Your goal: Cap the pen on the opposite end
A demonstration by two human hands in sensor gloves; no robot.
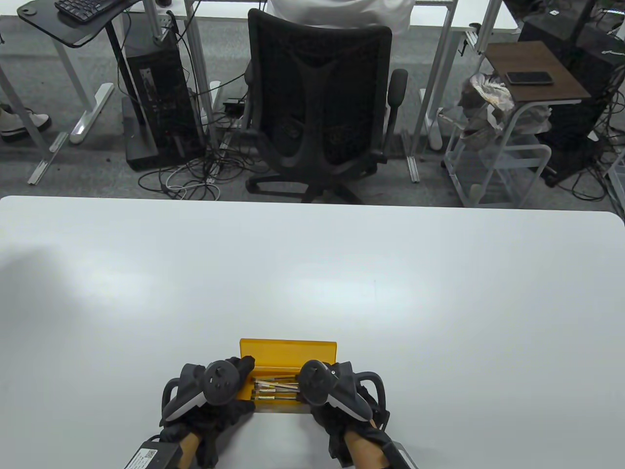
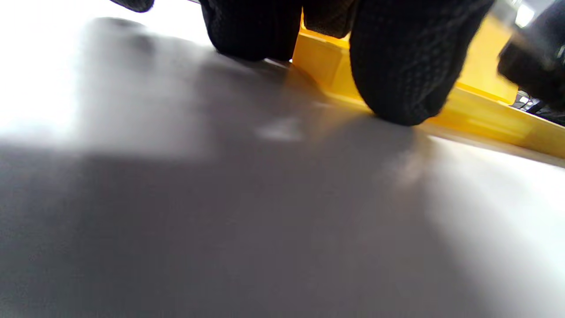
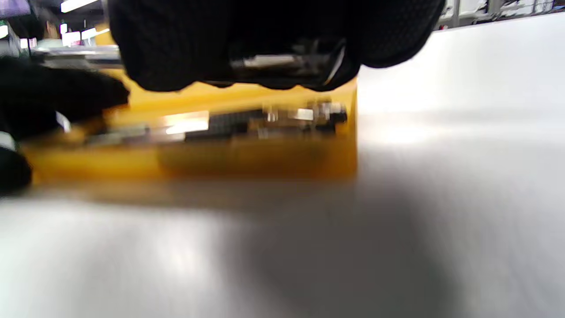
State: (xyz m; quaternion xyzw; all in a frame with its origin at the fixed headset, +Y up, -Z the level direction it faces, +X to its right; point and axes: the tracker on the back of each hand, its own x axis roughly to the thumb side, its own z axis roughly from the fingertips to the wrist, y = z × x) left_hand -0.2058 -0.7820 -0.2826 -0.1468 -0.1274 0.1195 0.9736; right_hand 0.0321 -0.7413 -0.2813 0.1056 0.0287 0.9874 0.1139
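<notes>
An open yellow case (image 1: 288, 352) lies near the table's front edge with its lid up. Several black and silver pens (image 1: 275, 386) lie in it side by side. My left hand (image 1: 222, 391) is at the case's left end; in the left wrist view its fingertips (image 2: 399, 75) rest on the table against the case's wall (image 2: 481, 119). My right hand (image 1: 320, 391) is over the case's right end. In the blurred right wrist view its fingers (image 3: 185, 48) curl around a silvery pen (image 3: 282, 62), held just above the other pens (image 3: 247, 121).
The white table (image 1: 312, 273) stretches far beyond the case. Behind its far edge stand a black office chair (image 1: 317, 112), a computer tower (image 1: 156, 107) and a small cart (image 1: 508, 127).
</notes>
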